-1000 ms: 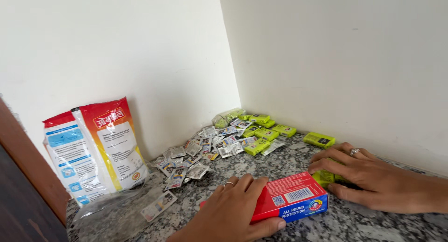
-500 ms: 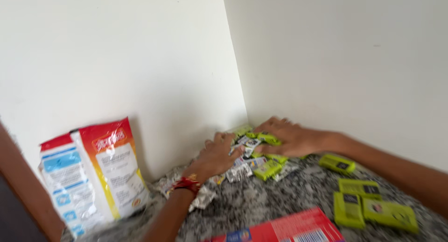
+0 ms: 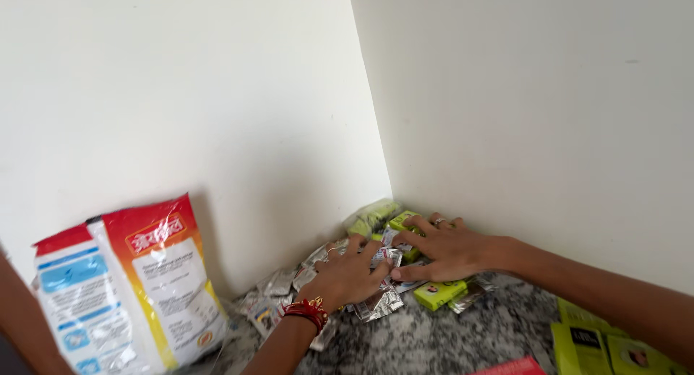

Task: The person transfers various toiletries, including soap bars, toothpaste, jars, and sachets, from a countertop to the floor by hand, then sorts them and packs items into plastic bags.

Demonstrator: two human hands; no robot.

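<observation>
My left hand [image 3: 348,276], with a red bracelet on the wrist, lies palm down on a heap of small silvery sachets [image 3: 379,303] in the corner of a speckled stone counter [image 3: 434,339]. My right hand [image 3: 443,248] lies flat on the lime-green small packets [image 3: 438,294] beside it, fingers spread, fingertips close to the left hand. Both hands press on the pile; neither lifts anything. A clear bag of green packets [image 3: 370,217] rests against the wall behind them.
A large red, white and blue pouch [image 3: 123,281] leans on the left wall. More lime-green packets [image 3: 607,342] lie at the lower right. The corner of a red box [image 3: 515,367] shows at the bottom edge. Two white walls meet behind the pile.
Both hands left the red box and the near green packets and reached into the corner, now resting on the sachets and green packets. The view shifted toward the corner.
</observation>
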